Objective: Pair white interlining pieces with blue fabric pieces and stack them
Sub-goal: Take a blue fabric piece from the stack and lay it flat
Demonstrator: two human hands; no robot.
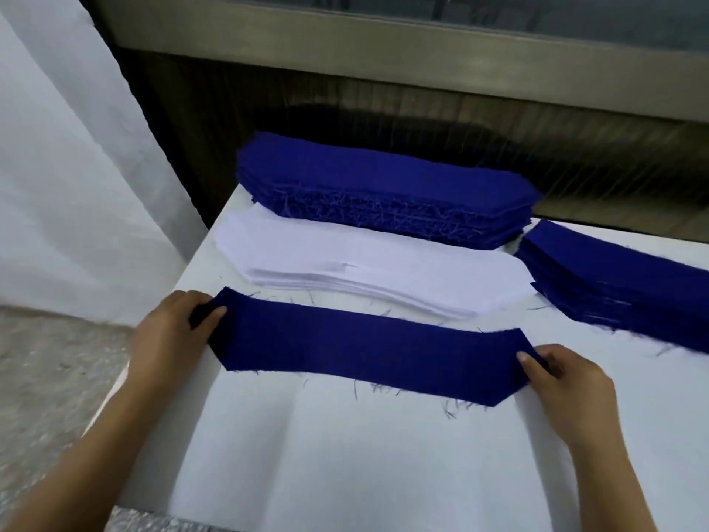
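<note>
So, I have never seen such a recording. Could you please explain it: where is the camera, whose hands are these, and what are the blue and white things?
There is no machine here, only a person working with two bare hands. The single picture comes from a camera worn on the person's head, looking forward and down. The left hand and the right hand each pinch one end of a single blue piece, stretched out along the near part of the white table. Behind it lies a pile of white interlining, then a tall blue stack. A lower blue pile sits to the right.
</note>
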